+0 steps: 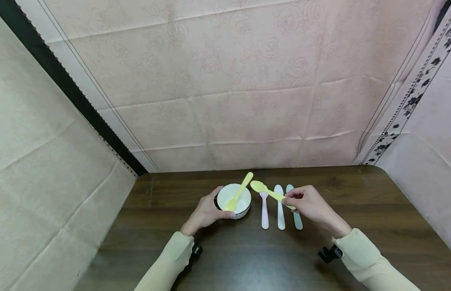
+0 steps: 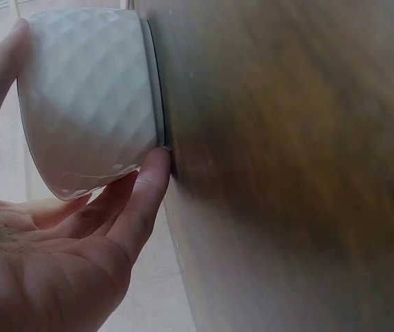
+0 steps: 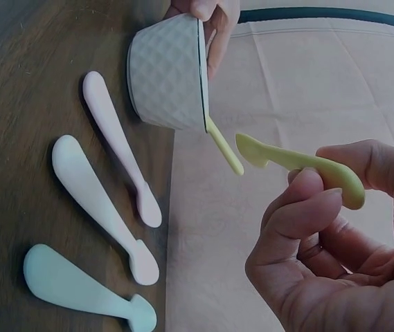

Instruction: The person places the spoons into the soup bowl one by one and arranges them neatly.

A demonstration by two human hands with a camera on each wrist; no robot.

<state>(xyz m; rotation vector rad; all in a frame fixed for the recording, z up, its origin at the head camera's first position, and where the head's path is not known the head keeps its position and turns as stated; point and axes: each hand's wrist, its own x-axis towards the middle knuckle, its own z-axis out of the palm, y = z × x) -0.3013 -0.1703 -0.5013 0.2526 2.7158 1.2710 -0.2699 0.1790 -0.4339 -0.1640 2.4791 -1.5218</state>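
In the head view a white bowl [image 1: 233,193] with a dark rim stands on the table. My left hand [image 1: 207,210] grips its side; in the left wrist view the thumb lies near the rim and a fingertip reaches the base of the faceted bowl [image 2: 89,90]. One yellow-green spoon [image 1: 243,186] leans in the bowl, its handle sticking out over the rim. Between thumb and fingers my right hand [image 1: 310,204] pinches the handle of a second yellow-green spoon [image 3: 290,158], raised above the table, its head pointing toward the bowl.
Right of the bowl, a pink spoon [image 1: 265,212], a whitish spoon [image 1: 281,216] and a teal spoon [image 1: 298,222] lie side by side on the brown wooden table [image 1: 247,258]. Pale patterned cloth [image 1: 225,121] hangs behind the far edge and at both sides.
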